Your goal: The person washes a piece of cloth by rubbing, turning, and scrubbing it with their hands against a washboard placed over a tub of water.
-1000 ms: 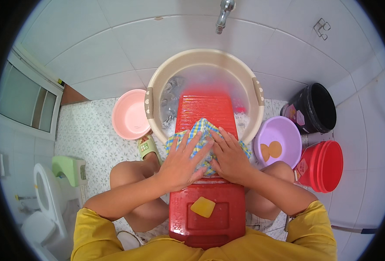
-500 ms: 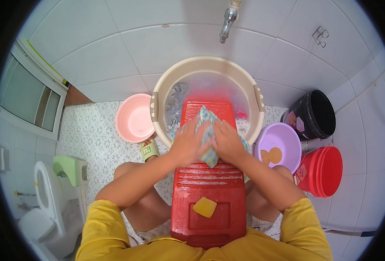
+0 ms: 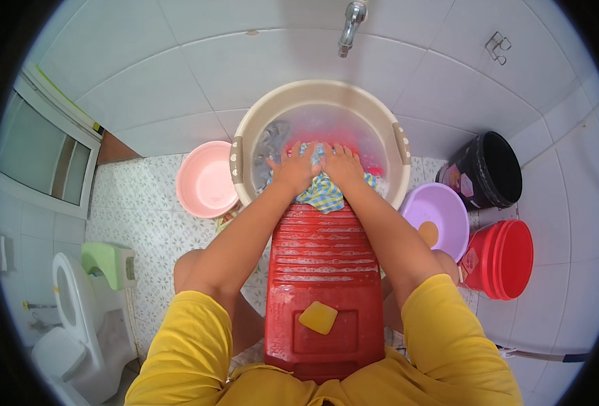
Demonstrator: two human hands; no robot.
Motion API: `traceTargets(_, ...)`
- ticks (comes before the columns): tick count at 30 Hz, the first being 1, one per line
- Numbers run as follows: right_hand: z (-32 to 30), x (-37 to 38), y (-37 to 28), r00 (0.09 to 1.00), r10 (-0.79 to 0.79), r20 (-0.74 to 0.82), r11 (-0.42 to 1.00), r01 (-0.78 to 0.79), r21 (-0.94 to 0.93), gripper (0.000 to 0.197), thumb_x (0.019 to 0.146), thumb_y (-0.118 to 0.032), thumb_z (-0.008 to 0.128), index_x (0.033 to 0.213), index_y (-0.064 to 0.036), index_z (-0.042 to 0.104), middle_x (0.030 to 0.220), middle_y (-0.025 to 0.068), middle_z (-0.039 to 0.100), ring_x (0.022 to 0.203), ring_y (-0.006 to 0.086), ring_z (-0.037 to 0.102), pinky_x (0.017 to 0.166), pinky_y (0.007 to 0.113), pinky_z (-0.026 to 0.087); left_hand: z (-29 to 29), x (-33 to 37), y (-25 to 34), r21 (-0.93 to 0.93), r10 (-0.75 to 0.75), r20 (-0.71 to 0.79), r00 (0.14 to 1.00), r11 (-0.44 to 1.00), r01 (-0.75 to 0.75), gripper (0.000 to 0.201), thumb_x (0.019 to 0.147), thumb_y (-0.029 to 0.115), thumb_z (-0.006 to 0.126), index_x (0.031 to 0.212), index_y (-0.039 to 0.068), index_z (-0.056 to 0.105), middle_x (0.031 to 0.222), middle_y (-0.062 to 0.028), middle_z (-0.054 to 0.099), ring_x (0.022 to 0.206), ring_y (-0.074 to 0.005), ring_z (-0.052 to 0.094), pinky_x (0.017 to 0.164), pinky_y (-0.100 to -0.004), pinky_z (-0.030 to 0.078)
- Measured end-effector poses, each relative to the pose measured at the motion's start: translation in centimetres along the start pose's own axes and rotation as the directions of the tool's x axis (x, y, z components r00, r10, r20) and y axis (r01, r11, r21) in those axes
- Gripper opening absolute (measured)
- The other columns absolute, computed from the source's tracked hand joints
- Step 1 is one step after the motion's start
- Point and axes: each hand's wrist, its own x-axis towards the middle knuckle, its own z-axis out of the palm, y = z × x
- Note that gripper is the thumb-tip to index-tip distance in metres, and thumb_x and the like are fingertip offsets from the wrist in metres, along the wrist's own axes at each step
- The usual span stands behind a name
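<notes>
When checked vs. view of half a sec ago, found L hand (image 3: 294, 173) and R hand (image 3: 340, 166) pushed fwd, away from body, along red washboard (image 3: 323, 260); noted forearms (image 3: 245, 230) straighter. Traced checked cloth (image 3: 324, 195), blue/yellow/white, to spot under & betw. both hands, inside rim of beige basin (image 3: 323, 86), approx. at water level, w/ loose near edge lying on board ridges. Can't confirm contact of fingertips or far cloth edge w/ water.

Recorded grip of both hands as spread, palms down, pressing on cloth rather than wrapped round it; can't tell re any pinch betw. thumbs, owing to folds.

Observed mid-board ridges now exposed, w/ white suds in grooves; partly covered by cloth in prior view. Judged, on that basis, as far end of a rubbing stroke, w/ wash still in progress and re-wetting of cloth possible at this pt. Can't assess cleanliness from here.

Logged as unmoved on board: yellow block (image 3: 318, 318), prob. soap, on smooth near end, well apart from both hands. Also logged: grey items (image 3: 270, 149) in basin at left, kind unclear; purple basin (image 3: 448, 210) at right, w/ orange disc (image 3: 428, 233) inside.
</notes>
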Motion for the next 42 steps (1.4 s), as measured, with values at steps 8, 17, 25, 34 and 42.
traceTargets(8,-5.6,-14.4,-0.9,0.907,-0.418,-0.047,0.872,0.415,0.259,0.054,0.078,-0.016,0.056,0.128,-0.0001,0.045,0.131,0.0217,0.045,0.123,0.0401,0.04,0.105,0.047,0.029,-4.3,-15.2,0.7,-0.097,0.483,0.042,0.874,0.873,-0.478,0.063,0.085,0.035,0.059,0.139,0.015,0.033,0.142,-0.0236,0.026,0.131,-0.0431,0.026,0.105,-0.058,0.019)
traceTargets(17,-1.3,-4.0,0.5,0.968,-0.237,-0.079,0.97,0.231,-0.078,0.055,0.083,-0.021,0.052,0.131,0.003,0.04,0.134,0.0235,0.043,0.126,0.0406,0.037,0.105,0.05,0.027,-0.8,-3.5,-1.3,0.101,0.368,0.008,0.93,0.925,-0.367,0.071,0.087,0.033,0.058,0.145,0.017,0.02,0.143,-0.0196,0.03,0.132,-0.0396,0.028,0.102,-0.0621,0.022)
traceTargets(25,-4.2,-4.1,3.8,0.974,0.178,0.142,0.811,-0.227,0.539,0.065,0.082,-0.051,0.059,0.125,-0.0044,0.047,0.117,0.0196,0.057,0.107,0.0347,0.055,0.093,0.038,0.04,-1.9,-3.0,-4.9,-0.476,0.177,0.042,0.983,0.869,-0.136,0.072,0.071,0.022,0.072,0.134,0.014,0.039,0.135,-0.0208,0.039,0.129,-0.0404,0.033,0.106,-0.0487,0.028)
traceTargets(34,-4.3,-7.1,2.9,0.976,0.214,0.041,0.399,-0.126,0.908,0.049,0.084,-0.04,0.065,0.113,-0.0039,0.049,0.11,0.0113,0.054,0.105,0.0182,0.049,0.092,0.031,0.038,-4.2,-7.4,-2.4,-0.321,0.53,-0.064,0.846,0.791,-0.52,0.052,0.061,0.005,0.069,0.11,0.013,0.054,0.143,-0.0175,0.03,0.13,-0.0438,0.025,0.108,-0.0504,0.024)
traceTargets(42,-4.2,-4.3,-0.1,0.993,-0.121,0.004,0.818,0.097,0.567,0.054,0.076,-0.039,0.07,0.115,-0.0029,0.057,0.117,0.0206,0.054,0.113,0.0371,0.048,0.096,0.043,0.038,-2.9,-7.9,-2.3,-0.535,0.505,-0.243,0.828,0.643,-0.548,0.031,0.064,0.017,0.076,0.077,0.006,0.051,0.119,-0.0134,0.049,0.111,-0.033,0.044,0.092,-0.0417,0.038)
